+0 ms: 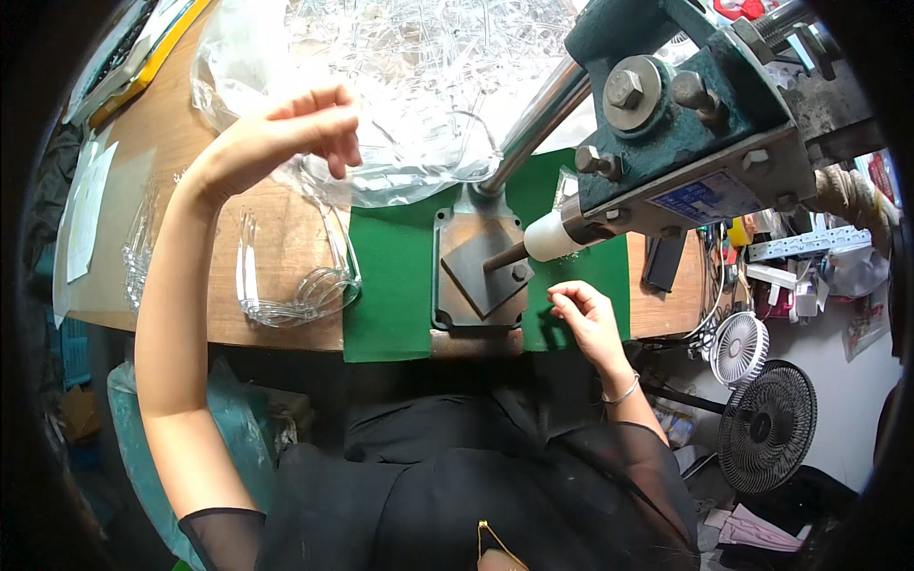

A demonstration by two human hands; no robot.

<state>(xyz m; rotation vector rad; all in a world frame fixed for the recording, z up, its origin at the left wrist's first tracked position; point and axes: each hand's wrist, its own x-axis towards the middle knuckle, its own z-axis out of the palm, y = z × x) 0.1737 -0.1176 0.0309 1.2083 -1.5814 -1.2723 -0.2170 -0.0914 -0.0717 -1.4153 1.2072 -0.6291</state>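
Observation:
My left hand (pixel 303 128) is raised over the clear plastic bag (pixel 400 57) of thin shiny pieces, fingers curled; what they hold, if anything, I cannot make out. My right hand (pixel 583 319) is at the green mat (pixel 390 314), right of the press base (pixel 443 314), thumb and forefinger pinched; their contents are too small to tell. A square plate (pixel 466 281) lies askew on that base under a dark rod (pixel 505 257) with a white sleeve (pixel 547 235). The teal press head (pixel 685 124) overhangs at upper right. Thin clear looped pieces (pixel 305 300) lie on the wood left of the mat.
The wooden table (pixel 219 105) carries papers (pixel 90 209) and a yellow-edged stack (pixel 143 67) at left. A black phone (pixel 662 262), cables, a white fan (pixel 738 347), a larger black fan (pixel 766 423) and clutter are at right. The press column (pixel 533 114) slants behind the plate.

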